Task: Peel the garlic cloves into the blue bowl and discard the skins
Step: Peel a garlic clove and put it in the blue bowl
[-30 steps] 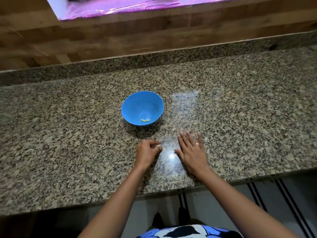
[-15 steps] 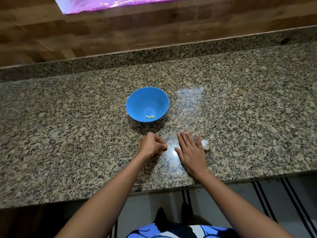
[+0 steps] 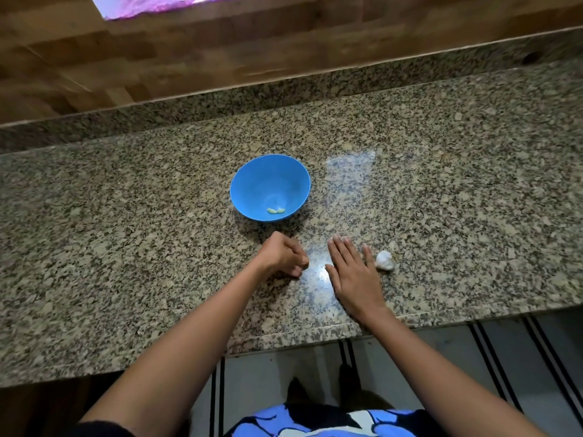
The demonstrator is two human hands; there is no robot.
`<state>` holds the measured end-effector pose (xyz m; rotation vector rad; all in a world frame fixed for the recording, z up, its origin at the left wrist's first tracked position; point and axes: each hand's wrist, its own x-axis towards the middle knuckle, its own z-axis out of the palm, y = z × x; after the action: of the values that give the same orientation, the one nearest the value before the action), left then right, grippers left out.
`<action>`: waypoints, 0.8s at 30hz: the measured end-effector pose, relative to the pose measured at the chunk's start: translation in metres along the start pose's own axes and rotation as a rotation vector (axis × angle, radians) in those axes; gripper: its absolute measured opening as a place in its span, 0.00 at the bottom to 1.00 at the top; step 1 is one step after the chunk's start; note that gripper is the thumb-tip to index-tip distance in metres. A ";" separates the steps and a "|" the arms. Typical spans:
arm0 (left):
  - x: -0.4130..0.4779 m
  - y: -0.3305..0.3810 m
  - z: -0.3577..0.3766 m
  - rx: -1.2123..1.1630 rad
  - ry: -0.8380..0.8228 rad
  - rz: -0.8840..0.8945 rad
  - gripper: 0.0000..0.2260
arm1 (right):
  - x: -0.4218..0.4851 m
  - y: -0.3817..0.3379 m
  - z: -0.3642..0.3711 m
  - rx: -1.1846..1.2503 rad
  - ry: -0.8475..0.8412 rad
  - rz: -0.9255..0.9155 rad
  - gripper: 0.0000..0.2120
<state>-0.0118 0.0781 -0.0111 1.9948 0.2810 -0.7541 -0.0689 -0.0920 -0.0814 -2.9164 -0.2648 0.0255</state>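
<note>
Garlic (image 3: 385, 261): white, skin on, lying on granite counter (image 3: 126, 216) centre-right of frame, just right of little finger.
Right hand (image 3: 353, 275): flat on counter, fingers straight, close together.
Left hand (image 3: 280, 255): fingers curled; contents cannot be told.
Blue bowl (image 3: 270, 171): above hands, holding two peeled cloves (image 3: 276, 210).

Bowl (image 3: 252, 178) on counter (image 3: 441, 200), cloves (image 3: 276, 210) inside, left hand (image 3: 280, 255) and right hand (image 3: 353, 275) before it, garlic (image 3: 385, 260) beside right hand

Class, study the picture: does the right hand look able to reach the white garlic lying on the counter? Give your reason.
Probably yes. The right hand lies flat and open on the granite counter, and the garlic sits just beside its little finger, with nothing between them.
</note>
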 end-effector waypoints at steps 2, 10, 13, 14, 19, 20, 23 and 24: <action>-0.001 -0.001 -0.002 -0.025 -0.021 -0.002 0.06 | 0.000 0.000 0.000 0.005 0.009 -0.018 0.29; 0.005 0.000 0.005 0.164 0.039 0.025 0.03 | -0.001 0.000 0.000 0.014 0.002 -0.017 0.28; 0.006 -0.001 0.009 0.246 0.095 0.047 0.02 | 0.000 0.002 0.002 0.010 0.004 -0.029 0.28; 0.005 -0.001 0.010 0.269 0.114 0.056 0.02 | 0.000 0.002 0.002 0.015 0.012 -0.028 0.28; -0.003 -0.002 0.020 0.435 0.197 0.169 0.02 | 0.000 0.002 0.001 0.036 0.013 -0.037 0.29; -0.004 -0.002 0.021 0.453 0.200 0.183 0.02 | -0.001 0.002 0.000 0.043 0.010 -0.039 0.29; -0.009 -0.006 0.010 0.226 0.079 0.112 0.02 | -0.002 0.002 0.000 0.066 0.012 -0.038 0.28; -0.012 -0.009 0.005 0.050 0.009 0.068 0.03 | -0.002 0.002 0.000 0.066 0.014 -0.037 0.29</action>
<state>-0.0277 0.0799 -0.0115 2.0449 0.2007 -0.7156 -0.0707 -0.0945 -0.0822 -2.8442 -0.3100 0.0074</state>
